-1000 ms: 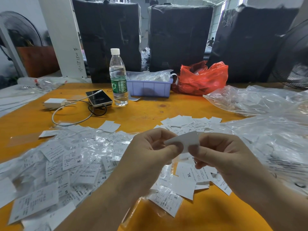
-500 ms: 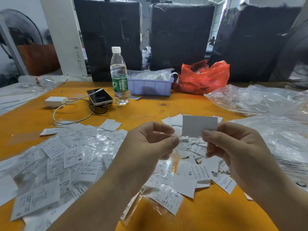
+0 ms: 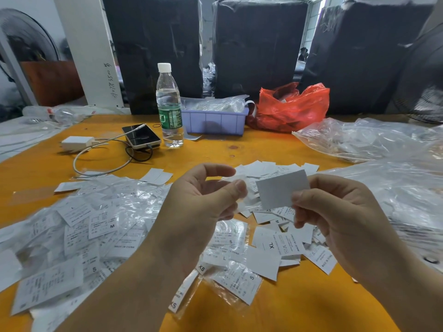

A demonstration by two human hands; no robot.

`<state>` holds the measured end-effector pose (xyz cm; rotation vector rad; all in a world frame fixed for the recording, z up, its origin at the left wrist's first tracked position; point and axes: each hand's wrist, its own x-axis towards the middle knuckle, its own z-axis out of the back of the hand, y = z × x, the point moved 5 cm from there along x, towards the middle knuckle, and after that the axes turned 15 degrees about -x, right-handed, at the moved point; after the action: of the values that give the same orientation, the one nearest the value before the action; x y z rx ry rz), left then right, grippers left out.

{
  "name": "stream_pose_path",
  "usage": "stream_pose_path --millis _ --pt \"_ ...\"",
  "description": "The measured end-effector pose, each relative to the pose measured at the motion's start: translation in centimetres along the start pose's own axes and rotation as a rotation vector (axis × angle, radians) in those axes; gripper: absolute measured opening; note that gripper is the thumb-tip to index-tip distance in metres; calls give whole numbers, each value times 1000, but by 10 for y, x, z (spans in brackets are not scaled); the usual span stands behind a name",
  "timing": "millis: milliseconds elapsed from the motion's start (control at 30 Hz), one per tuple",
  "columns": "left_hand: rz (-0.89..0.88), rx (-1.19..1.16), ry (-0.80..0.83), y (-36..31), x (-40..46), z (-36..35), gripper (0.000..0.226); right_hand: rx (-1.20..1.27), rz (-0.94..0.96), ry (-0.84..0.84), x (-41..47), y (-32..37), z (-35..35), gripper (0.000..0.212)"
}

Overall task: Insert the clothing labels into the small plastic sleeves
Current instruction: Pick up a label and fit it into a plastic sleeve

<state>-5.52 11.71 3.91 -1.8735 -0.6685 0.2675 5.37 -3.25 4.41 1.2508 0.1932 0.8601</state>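
Note:
My right hand (image 3: 335, 216) pinches a blank-faced white clothing label (image 3: 281, 188) by its right edge, held above the table. My left hand (image 3: 203, 200) is just left of it, thumb and fingers curled on a small clear plastic sleeve (image 3: 236, 182) that is hard to make out. A small gap separates label and sleeve. Loose printed labels (image 3: 275, 243) lie under my hands, and more sit further back (image 3: 275, 167). A wide heap of labels in sleeves (image 3: 96, 224) covers the table's left side. Clear sleeves are piled at the right (image 3: 407, 200).
On the orange table (image 3: 239, 147) stand a water bottle (image 3: 169, 104), a phone (image 3: 141, 136) with cable and white charger (image 3: 76, 142), a lilac tray (image 3: 213, 121), a red bag (image 3: 290, 106) and clear bags (image 3: 359, 140). Black wrapped bundles stand behind.
My hands have come apart. The right hand lifted the label up and away from the left hand, and it now shows flat and tilted between them.

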Motion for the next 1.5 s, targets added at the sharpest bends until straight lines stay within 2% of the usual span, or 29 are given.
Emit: stream_pose_path --millis 333,600,833,1167,1500 --pt "37 42 98 2 -2 -7 41 75 -37 86 1 -2 -4 12" --pt "51 43 134 3 -3 -8 24 106 -40 60 2 -7 0 14" --pt "77 42 172 4 -3 -11 21 97 -58 53 2 -8 1 15" --pt "112 122 205 8 -3 -12 33 99 -44 64 4 -7 -1 15" --pt "130 133 203 7 -3 -12 35 110 -46 18 4 -11 4 14"
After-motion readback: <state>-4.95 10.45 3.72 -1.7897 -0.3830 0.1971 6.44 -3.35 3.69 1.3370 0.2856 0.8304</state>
